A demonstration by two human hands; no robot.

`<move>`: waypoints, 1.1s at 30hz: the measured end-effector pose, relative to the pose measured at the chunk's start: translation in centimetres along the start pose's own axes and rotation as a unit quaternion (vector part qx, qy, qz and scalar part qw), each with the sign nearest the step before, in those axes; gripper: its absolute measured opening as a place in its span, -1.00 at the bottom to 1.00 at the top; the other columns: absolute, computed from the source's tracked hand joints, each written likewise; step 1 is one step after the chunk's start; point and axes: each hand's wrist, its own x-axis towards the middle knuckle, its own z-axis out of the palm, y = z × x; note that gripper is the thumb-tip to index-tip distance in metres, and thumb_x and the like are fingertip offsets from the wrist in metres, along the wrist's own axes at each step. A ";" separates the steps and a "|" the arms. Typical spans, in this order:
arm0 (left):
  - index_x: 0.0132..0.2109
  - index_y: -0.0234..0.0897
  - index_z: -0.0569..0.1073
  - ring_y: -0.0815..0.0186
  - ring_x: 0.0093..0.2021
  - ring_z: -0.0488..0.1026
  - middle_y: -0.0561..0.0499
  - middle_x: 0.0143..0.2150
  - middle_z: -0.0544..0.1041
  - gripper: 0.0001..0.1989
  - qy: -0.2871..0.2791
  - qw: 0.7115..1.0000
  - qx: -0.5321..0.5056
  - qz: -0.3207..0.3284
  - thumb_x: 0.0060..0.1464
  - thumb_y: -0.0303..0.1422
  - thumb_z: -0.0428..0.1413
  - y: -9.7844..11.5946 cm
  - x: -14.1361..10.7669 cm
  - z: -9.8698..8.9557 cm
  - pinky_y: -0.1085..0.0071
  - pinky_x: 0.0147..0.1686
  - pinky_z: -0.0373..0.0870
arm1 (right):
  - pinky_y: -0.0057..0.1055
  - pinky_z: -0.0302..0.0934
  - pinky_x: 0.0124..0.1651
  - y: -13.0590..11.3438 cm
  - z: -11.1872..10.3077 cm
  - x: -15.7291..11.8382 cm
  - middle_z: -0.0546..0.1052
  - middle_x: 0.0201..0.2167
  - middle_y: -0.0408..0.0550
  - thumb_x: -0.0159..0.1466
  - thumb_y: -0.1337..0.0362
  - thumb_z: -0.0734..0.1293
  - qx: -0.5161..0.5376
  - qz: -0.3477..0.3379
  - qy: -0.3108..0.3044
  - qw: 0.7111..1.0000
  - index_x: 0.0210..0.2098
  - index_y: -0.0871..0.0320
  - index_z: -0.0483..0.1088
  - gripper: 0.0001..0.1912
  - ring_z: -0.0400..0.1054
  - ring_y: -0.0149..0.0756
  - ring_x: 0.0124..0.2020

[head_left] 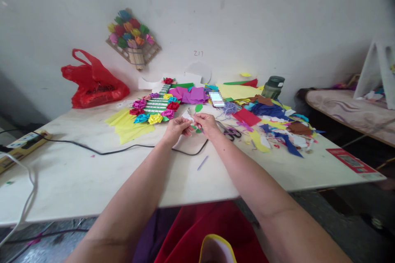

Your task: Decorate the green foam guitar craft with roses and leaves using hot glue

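White piece (pixel 187 116) in narrow pinch of left hand (pixel 178 128) and right hand (pixel 206 123); support close to fingertips, press lightly and evenly, avoid snagging the black cable (pixel 100 153)

The fingers of the left hand (pixel 178 127) and right hand (pixel 206 123) are covering most of the small white piece (pixel 187 116) between them, and its shape is staying too small to tell. A pixelated patch is masking the phone-like object (pixel 217 98). The red bag's (pixel 97 84) contents are showing only as a dark blur. The bottom edge is cutting off both forearms (pixel 123 209), and the left edge is cropping the power strip (pixel 24 146).
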 end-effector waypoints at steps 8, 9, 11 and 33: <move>-0.44 -0.37 0.36 0.47 -0.67 0.34 0.00 -0.53 0.49 -0.67 -0.020 1.000 -0.022 -0.005 -0.17 -0.19 0.23 -0.2 0.0 -0.2 0.53 -0.67 0.21 | -0.55 -0.15 -0.70 -0.2 0.1 -0.2 0.32 -0.73 -0.23 -0.10 0.09 0.42 -0.006 0.010 -0.002 1.000 -0.60 0.21 0.37 -0.71 0.02 -0.58 -0.73; -0.43 -0.37 0.36 0.47 -0.68 0.34 0.00 -0.54 0.49 -0.67 -0.023 0.999 -0.026 -0.008 -0.17 -0.18 0.23 -0.2 0.0 -0.2 0.53 -0.67 0.21 | -0.55 -0.15 -0.70 -0.2 0.1 -0.2 0.32 -0.73 -0.23 -0.10 0.10 0.42 -0.006 0.010 -0.004 1.000 -0.61 0.21 0.36 -0.71 0.03 -0.58 -0.73; -0.43 -0.37 0.36 0.47 -0.68 0.33 0.00 -0.54 0.49 -0.67 -0.029 0.999 -0.032 -0.015 -0.17 -0.17 0.23 -0.1 0.1 -0.2 0.53 -0.66 0.21 | -0.54 -0.15 -0.69 -0.2 0.1 -0.2 0.32 -0.72 -0.23 -0.10 0.10 0.41 -0.004 0.009 -0.007 1.000 -0.60 0.20 0.36 -0.71 0.03 -0.58 -0.73; -0.46 -0.37 0.34 0.57 -0.75 0.18 0.02 -0.60 0.44 -0.70 -0.066 0.994 -0.079 -0.026 -0.15 -0.22 0.21 0.6 -0.3 -0.1 0.59 -0.78 -0.13 | -0.54 -0.19 -0.69 -0.1 -0.1 -0.1 0.32 -0.73 -0.24 -0.09 0.10 0.42 0.008 -0.004 -0.024 1.000 -0.57 0.20 0.38 -0.72 0.03 -0.58 -0.74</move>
